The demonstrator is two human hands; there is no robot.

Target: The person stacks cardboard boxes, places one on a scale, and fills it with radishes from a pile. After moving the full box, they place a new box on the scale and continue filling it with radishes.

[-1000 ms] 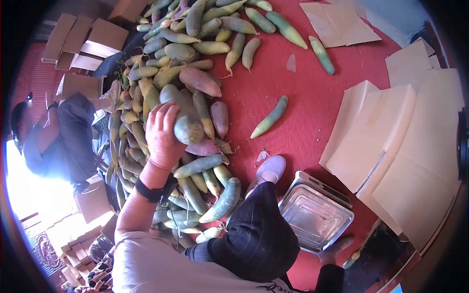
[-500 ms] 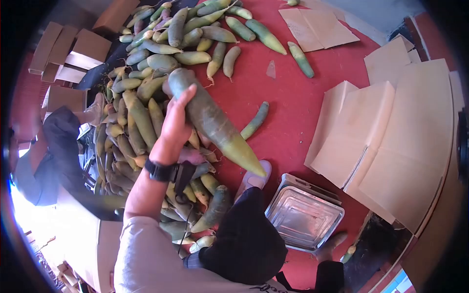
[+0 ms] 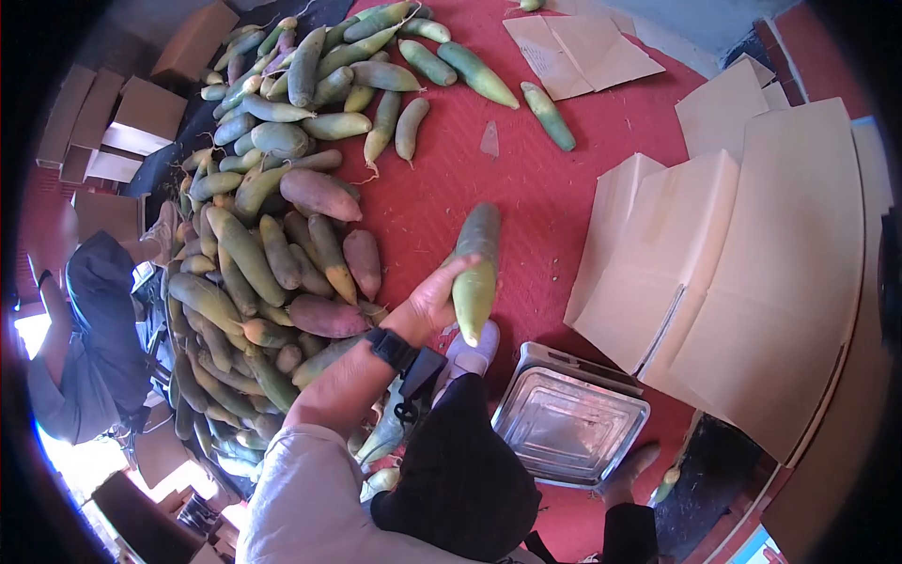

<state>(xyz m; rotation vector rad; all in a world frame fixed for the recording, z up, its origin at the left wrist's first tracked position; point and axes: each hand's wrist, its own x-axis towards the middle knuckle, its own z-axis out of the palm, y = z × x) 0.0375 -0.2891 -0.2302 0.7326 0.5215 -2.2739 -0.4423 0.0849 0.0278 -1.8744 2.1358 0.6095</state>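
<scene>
My left hand (image 3: 435, 299), with a dark watch on the wrist, is closed around a large green radish (image 3: 476, 273). The radish is held over the red floor, its pale pointed tip toward my slippered foot. Part of another green radish shows behind it, mostly hidden by the hand. To the left of my hand lies a big heap of green radishes (image 3: 246, 254), with several purplish ones (image 3: 326, 317) among them. My right hand is not in view.
A shiny metal tray (image 3: 568, 423) lies on the red floor right of my knee. Large cardboard sheets (image 3: 752, 282) line the right side. A flattened carton (image 3: 583, 54) lies at the back. Another person (image 3: 99, 320) is beyond the heap at left, near several cardboard boxes (image 3: 147, 113).
My left hand has moved right and down from the heap with the green radish. The radish has turned from slanting to nearly upright in view. The view has shifted a little.
</scene>
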